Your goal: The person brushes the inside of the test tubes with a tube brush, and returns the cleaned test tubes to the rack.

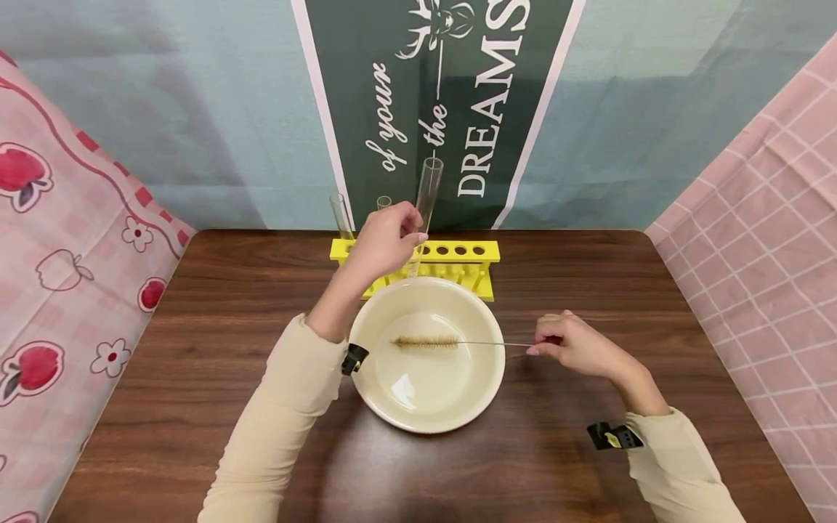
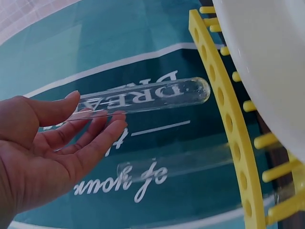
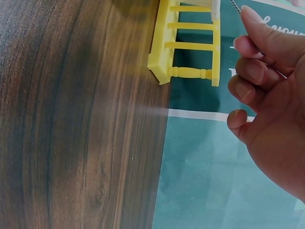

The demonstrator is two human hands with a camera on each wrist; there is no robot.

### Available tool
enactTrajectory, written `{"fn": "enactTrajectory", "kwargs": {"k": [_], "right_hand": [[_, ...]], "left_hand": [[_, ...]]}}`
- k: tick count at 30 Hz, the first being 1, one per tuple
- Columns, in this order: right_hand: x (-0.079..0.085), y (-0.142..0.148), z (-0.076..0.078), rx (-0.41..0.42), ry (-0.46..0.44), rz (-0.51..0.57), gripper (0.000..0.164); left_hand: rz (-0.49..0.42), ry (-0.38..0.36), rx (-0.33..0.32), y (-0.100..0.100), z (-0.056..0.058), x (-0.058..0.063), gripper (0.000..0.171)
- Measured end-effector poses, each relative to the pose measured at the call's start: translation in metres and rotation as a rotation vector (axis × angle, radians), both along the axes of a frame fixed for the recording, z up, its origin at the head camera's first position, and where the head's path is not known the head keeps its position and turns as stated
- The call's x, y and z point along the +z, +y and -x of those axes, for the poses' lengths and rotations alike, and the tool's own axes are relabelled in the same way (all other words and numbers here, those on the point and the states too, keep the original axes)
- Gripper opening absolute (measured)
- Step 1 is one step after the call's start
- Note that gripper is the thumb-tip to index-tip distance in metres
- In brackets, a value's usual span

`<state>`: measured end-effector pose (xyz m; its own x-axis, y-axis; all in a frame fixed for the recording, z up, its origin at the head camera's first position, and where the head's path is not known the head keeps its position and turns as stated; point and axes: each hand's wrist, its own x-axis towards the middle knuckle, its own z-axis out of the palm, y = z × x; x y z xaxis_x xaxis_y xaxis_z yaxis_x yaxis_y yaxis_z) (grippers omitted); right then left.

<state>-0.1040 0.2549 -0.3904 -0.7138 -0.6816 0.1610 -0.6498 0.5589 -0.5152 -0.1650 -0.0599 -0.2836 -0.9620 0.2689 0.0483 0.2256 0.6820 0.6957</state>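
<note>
My left hand point(image 1: 384, 238) pinches a clear glass test tube point(image 1: 428, 192) between thumb and fingers, above the yellow test tube rack point(image 1: 492, 250). In the left wrist view the tube's rounded end point(image 2: 198, 90) points toward the rack and appears close to it. My right hand point(image 1: 578, 347) pinches the thin wire handle point(image 1: 484, 343) of a test tube brush point(image 1: 426, 342), right of the cream basin point(image 1: 418, 396). The brush's bristles are over the basin; whether they touch its bottom I cannot tell. Only a short piece of twisted wire point(image 3: 235, 6) shows in the right wrist view.
Two more test tubes, one on the left point(image 1: 340, 214) and another point(image 1: 383, 201) partly behind my left hand, stand in the rack. The basin sits in front of the rack on a brown wooden table point(image 1: 556, 465). A printed cloth point(image 1: 248, 116) hangs behind.
</note>
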Motion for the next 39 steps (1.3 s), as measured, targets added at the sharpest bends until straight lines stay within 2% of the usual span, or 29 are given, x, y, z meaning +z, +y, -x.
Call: {"fn": "enactTrajectory", "kwargs": {"k": [9, 13, 17, 22, 26, 33, 39], "right_hand": [[0.002, 0.004, 0.002, 0.051, -0.08, 0.051, 0.032], [0.005, 0.006, 0.001, 0.053, -0.145, 0.044, 0.026], [0.007, 0.007, 0.001, 0.064, -0.194, 0.042, 0.022], [0.007, 0.009, 0.001, 0.071, -0.195, 0.068, 0.023], [0.005, 0.011, 0.002, 0.054, -0.198, 0.093, 0.023], [0.005, 0.012, -0.001, -0.019, -0.25, 0.138, 0.024], [-0.001, 0.012, -0.002, -0.097, -0.258, 0.133, 0.026]], "left_hand": [[0.019, -0.02, 0.037, -0.034, -0.017, 0.0, 0.012], [0.051, -0.034, 0.053, -0.05, -0.022, -0.001, 0.01], [0.084, -0.014, 0.046, -0.066, -0.025, -0.007, 0.008], [0.111, -0.001, 0.029, -0.086, -0.028, -0.019, 0.007], [0.142, -0.047, 0.017, -0.101, -0.033, -0.031, 0.009], [0.15, -0.109, -0.007, -0.121, -0.045, -0.053, 0.013], [0.16, -0.136, -0.019, -0.125, -0.052, -0.067, 0.012]]}}
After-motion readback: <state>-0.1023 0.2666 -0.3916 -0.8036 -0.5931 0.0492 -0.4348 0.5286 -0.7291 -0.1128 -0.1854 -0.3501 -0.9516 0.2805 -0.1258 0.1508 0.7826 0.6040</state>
